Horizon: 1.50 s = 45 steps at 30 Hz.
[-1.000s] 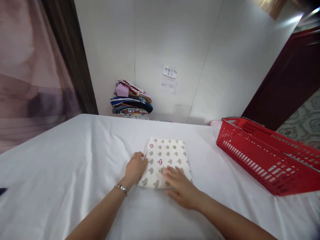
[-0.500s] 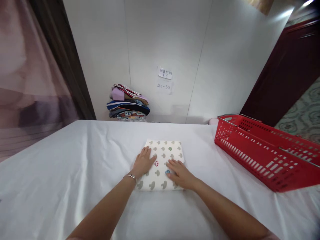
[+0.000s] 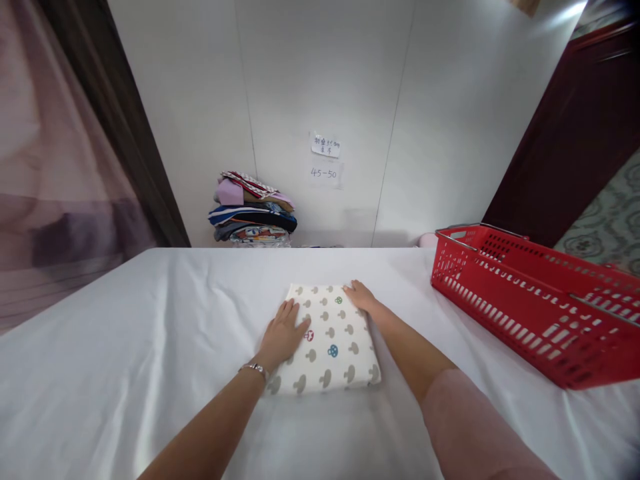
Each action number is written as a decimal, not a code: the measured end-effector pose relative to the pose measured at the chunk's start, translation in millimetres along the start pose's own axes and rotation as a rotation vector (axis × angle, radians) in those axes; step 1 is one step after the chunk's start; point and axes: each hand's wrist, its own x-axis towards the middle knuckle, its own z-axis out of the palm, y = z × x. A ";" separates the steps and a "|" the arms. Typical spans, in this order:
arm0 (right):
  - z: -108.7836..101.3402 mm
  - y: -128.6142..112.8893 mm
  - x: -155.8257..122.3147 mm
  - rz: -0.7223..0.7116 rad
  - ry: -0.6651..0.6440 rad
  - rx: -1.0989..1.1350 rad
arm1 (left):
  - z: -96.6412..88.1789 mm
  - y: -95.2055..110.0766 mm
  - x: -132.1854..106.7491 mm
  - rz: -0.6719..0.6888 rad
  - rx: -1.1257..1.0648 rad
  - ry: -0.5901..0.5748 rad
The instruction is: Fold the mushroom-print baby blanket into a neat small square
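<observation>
A folded cream cloth with a mushroom print (image 3: pixel 330 347) lies flat on the white sheet in front of me. My left hand (image 3: pixel 283 332) rests flat on its left side, fingers stretched out, a bracelet on the wrist. My right hand (image 3: pixel 361 297) lies at the cloth's far right corner, fingers extended over the edge. Neither hand holds anything.
A white sheet covers the table (image 3: pixel 150 347). A red plastic basket (image 3: pixel 530 300) stands at the right. A stack of folded clothes (image 3: pixel 253 210) sits against the white wall at the back, beside paper notes (image 3: pixel 325 160). A curtain hangs at the left.
My right hand slid from the cloth's near right part up to its far right corner. My left hand stayed on the left side. The view shifted slightly.
</observation>
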 end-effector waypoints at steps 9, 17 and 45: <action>32.2 11.0 -43.8 -0.152 0.060 0.097 | -3.2 3.6 -1.4 -0.019 0.017 -0.036; 37.0 20.6 -69.4 0.066 0.146 0.615 | -1.4 5.1 5.8 -0.109 0.001 -0.039; 9.7 -15.4 -132.5 -0.382 -0.081 -0.140 | -5.4 8.5 -15.3 -0.160 -0.023 0.026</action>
